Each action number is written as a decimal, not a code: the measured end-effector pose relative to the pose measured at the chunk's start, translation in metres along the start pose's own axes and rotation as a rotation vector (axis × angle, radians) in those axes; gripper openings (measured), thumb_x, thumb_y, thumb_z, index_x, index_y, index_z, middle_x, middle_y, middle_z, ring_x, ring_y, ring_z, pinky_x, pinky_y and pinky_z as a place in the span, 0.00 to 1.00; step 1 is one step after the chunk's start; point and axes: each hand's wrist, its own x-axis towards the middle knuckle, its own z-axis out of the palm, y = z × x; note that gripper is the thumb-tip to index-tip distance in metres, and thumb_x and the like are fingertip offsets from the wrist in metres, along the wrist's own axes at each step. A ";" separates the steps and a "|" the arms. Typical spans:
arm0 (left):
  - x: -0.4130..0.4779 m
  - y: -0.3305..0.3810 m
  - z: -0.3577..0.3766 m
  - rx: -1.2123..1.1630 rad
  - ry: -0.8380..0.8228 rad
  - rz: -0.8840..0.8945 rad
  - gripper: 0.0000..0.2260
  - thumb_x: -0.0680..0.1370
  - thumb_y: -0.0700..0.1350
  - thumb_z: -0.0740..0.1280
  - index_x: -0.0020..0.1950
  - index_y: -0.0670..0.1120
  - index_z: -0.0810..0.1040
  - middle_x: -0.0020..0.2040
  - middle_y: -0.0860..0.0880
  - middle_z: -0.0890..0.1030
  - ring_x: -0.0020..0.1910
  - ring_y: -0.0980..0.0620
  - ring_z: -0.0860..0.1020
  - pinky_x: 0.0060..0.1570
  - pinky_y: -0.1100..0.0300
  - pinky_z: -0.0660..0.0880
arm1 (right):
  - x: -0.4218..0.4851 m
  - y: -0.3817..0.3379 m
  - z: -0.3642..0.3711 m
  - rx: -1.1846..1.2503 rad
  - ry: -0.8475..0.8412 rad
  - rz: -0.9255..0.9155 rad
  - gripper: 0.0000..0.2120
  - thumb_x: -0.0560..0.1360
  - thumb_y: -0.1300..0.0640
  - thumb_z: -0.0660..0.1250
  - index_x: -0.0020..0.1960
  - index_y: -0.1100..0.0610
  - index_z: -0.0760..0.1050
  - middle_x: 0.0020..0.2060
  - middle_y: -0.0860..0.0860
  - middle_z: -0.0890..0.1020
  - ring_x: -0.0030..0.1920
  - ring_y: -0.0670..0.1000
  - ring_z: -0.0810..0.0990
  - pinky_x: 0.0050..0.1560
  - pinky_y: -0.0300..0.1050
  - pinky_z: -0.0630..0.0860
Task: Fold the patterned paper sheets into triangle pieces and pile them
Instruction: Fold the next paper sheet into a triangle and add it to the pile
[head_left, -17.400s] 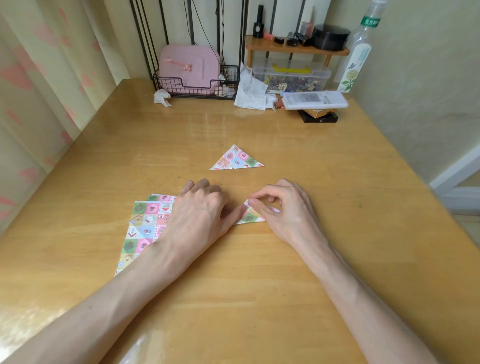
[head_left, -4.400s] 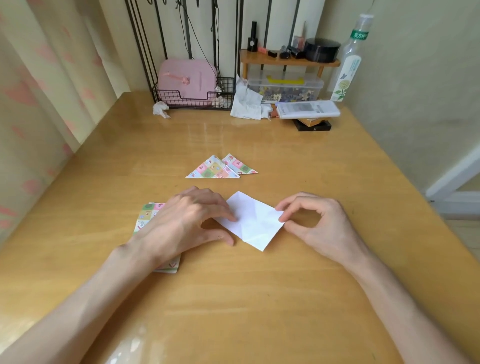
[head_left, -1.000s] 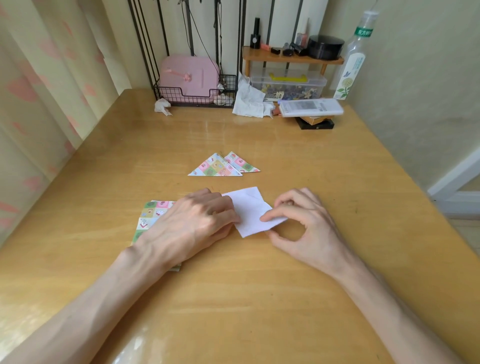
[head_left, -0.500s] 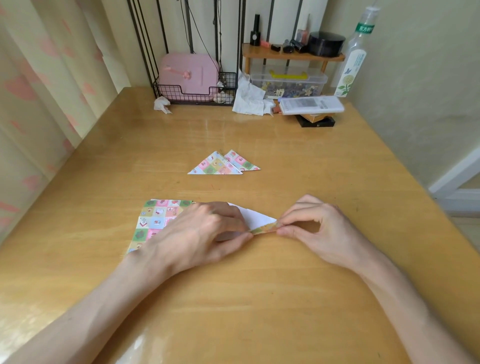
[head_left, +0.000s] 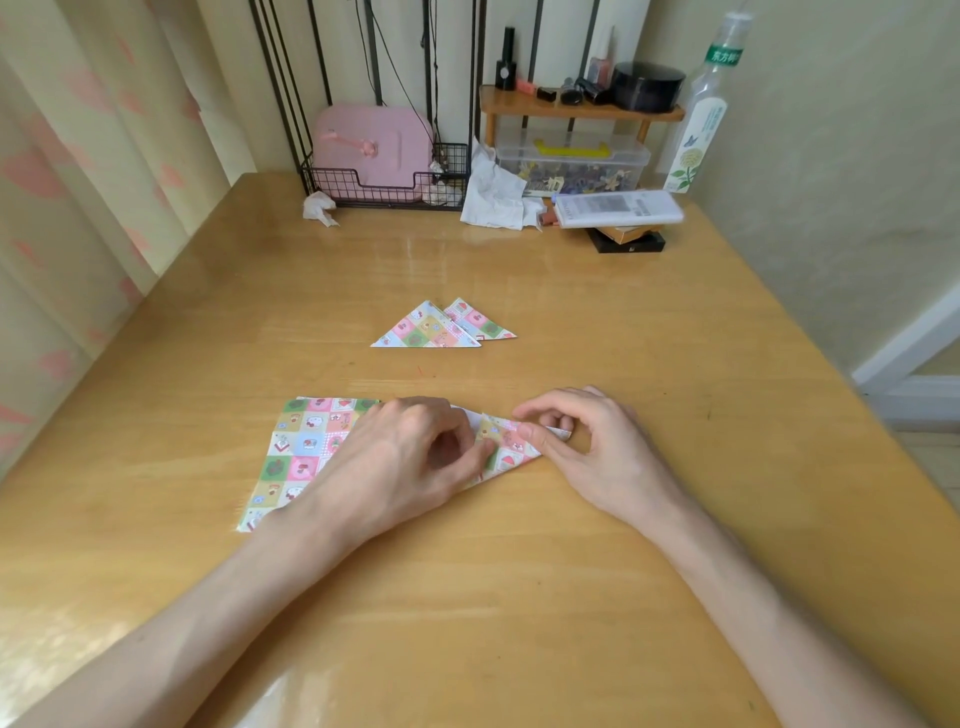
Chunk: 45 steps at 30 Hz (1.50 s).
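A small patterned paper sheet (head_left: 506, 449) lies folded between my hands, coloured side up, with a white strip showing at its right tip. My left hand (head_left: 410, 457) has curled fingers and its thumb tip holds the fold's left part. My right hand (head_left: 587, 447) pinches the right corner between thumb and forefinger. To the left, partly under my left wrist, lies a stack of flat patterned sheets (head_left: 306, 452). Two folded triangle pieces (head_left: 428, 330) overlap each other farther back in the middle of the wooden table (head_left: 519, 597).
At the back stand a wire basket with a pink case (head_left: 374, 156), a crumpled tissue (head_left: 319, 208), white cloth (head_left: 496, 197), a clear plastic box (head_left: 571, 166) under a small wooden shelf (head_left: 571, 106), a white carton (head_left: 618, 208) and a bottle (head_left: 698, 119). Walls close both sides.
The white sheet between my hands has been folded over, so its patterned side now faces up. My right hand has shifted left onto the folded corner.
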 end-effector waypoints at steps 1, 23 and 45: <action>-0.001 0.000 0.000 0.003 0.012 -0.010 0.14 0.78 0.61 0.68 0.39 0.54 0.76 0.35 0.58 0.77 0.35 0.56 0.75 0.38 0.53 0.74 | 0.000 -0.001 0.000 -0.009 0.007 -0.007 0.05 0.77 0.52 0.74 0.51 0.44 0.84 0.38 0.43 0.78 0.46 0.49 0.75 0.48 0.35 0.71; -0.002 -0.001 -0.013 0.219 -0.108 0.134 0.14 0.83 0.60 0.59 0.62 0.65 0.82 0.49 0.57 0.73 0.35 0.58 0.66 0.29 0.69 0.53 | -0.002 -0.006 0.000 -0.067 0.031 -0.014 0.06 0.76 0.57 0.75 0.48 0.47 0.87 0.36 0.42 0.78 0.46 0.47 0.75 0.47 0.31 0.69; 0.001 0.007 0.007 0.197 0.077 0.006 0.20 0.79 0.70 0.57 0.51 0.64 0.86 0.41 0.58 0.75 0.29 0.54 0.67 0.34 0.62 0.58 | -0.004 -0.009 -0.001 -0.099 0.034 -0.004 0.05 0.76 0.57 0.74 0.48 0.48 0.86 0.38 0.40 0.78 0.46 0.44 0.74 0.50 0.30 0.66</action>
